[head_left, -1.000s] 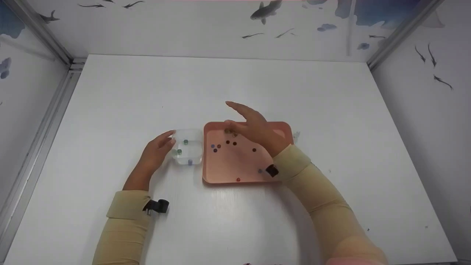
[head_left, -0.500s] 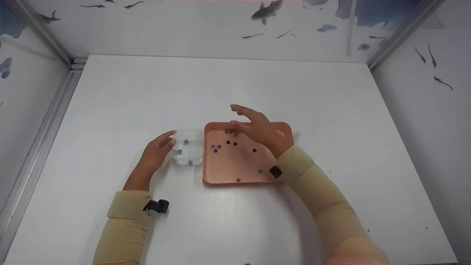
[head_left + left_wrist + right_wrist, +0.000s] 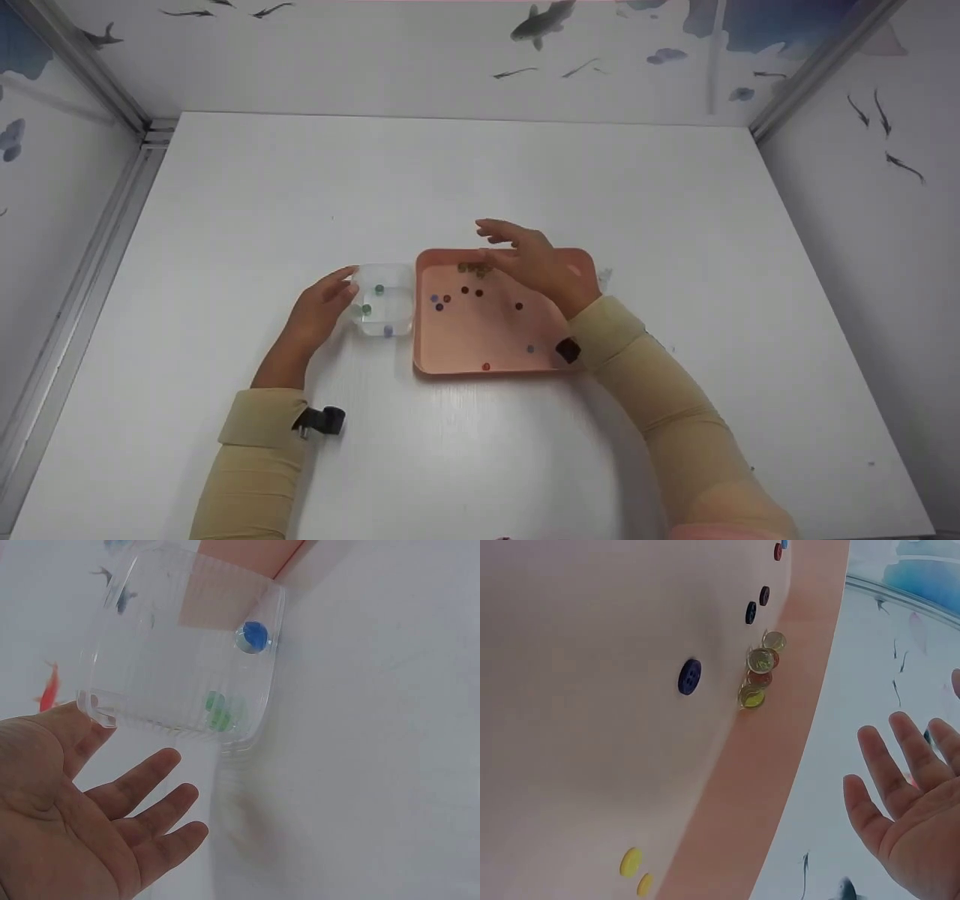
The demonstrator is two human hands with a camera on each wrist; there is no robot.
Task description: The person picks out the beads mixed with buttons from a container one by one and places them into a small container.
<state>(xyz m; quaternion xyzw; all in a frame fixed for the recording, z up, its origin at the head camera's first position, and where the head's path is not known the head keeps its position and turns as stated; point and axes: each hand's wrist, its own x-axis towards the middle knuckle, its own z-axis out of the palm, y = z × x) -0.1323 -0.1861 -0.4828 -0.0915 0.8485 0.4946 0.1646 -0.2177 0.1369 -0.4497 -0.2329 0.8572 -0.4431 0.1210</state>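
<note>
My left hand (image 3: 311, 319) pinches the left rim of a clear plastic container (image 3: 150, 652), thumb and one finger at its edge, while the other fingers spread free below. Inside lie a blue marble (image 3: 253, 637) and green marbles (image 3: 217, 712). Against the container's right side sits a shallow pink tray (image 3: 480, 337). Over the tray's far edge hovers my right hand (image 3: 532, 262), its fingers (image 3: 889, 772) parted and holding nothing. Near it, several clear marbles (image 3: 760, 661) with coloured swirls cluster along the tray wall. Dark buttons (image 3: 690, 677) and yellow buttons (image 3: 631, 862) lie on the tray floor.
Both things stand on a white table (image 3: 450, 465) with patterned panels (image 3: 420, 67) on its sides. A small clear object (image 3: 605, 279) lies beyond the tray's right edge. Black cameras (image 3: 322, 420) are strapped at the wrists.
My right hand has drifted a little right and toward me, uncovering more of the marble cluster at the tray's far wall. The left hand and container stay put.
</note>
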